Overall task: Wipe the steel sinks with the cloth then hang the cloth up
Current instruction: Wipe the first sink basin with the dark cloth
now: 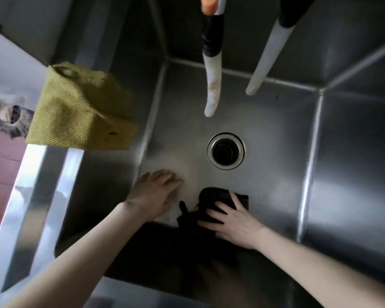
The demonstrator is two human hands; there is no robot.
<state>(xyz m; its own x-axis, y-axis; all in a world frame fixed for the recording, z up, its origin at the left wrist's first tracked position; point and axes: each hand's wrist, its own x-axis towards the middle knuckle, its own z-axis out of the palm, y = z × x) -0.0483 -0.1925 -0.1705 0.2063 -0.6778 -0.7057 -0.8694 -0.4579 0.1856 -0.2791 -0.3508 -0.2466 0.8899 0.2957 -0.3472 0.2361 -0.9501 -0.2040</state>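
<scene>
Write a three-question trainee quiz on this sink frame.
1. True or false: the right hand presses the dark cloth on the sink floor.
2. The yellow cloth hangs: A) over the sink's left edge; B) on the sink floor; C) in the right hand.
3. Fill in: the left hand holds ____.
Key: 1 true; 2 A; 3 nothing.

1. The steel sink (265, 174) is a deep, square-cornered basin of dull brushed metal, with a round drain (226, 150) in its floor
2. The cloth (211, 196) is dark, nearly black, crumpled on the sink floor by the near wall, pressed under the spread right hand (233, 221)
</scene>
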